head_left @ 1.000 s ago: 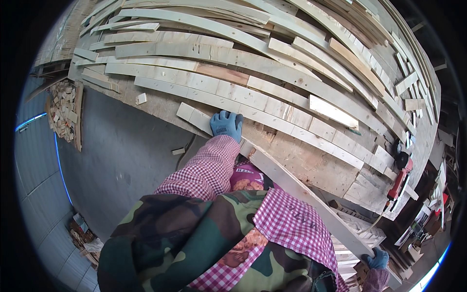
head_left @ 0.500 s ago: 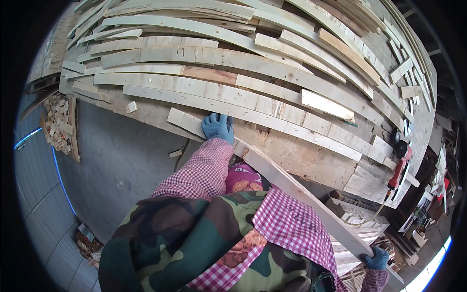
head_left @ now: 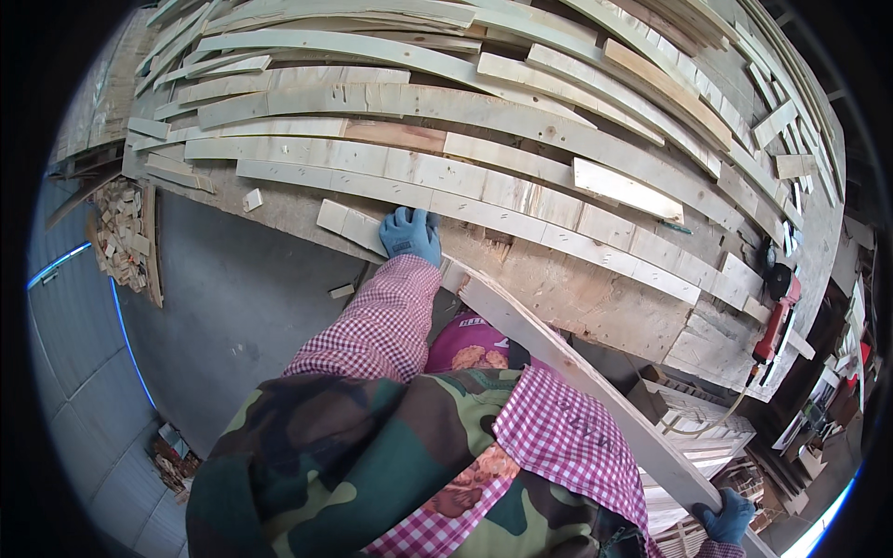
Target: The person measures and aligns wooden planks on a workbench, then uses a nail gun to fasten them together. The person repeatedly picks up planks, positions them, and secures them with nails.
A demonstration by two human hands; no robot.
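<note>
My left hand, in a blue glove, is closed over the right end of a short wooden strip at the near edge of the worktable. Its fingertips curl over the wood, and the palm hides where the strip ends. My right hand, also blue-gloved, grips the lower right part of a long pale board. That board slants from the table edge beside my left hand down past my right side. Part of it is hidden behind my checked apron.
Many long wooden strips lie in rows across the worktable. A red and black power tool with a hose rests at its right edge. Stacked wood stands below on the right; a bin of offcuts is at the left.
The view has shifted slightly. My right hand sits a little lower in the picture, still on the long board. My left hand keeps its place on the short strip.
</note>
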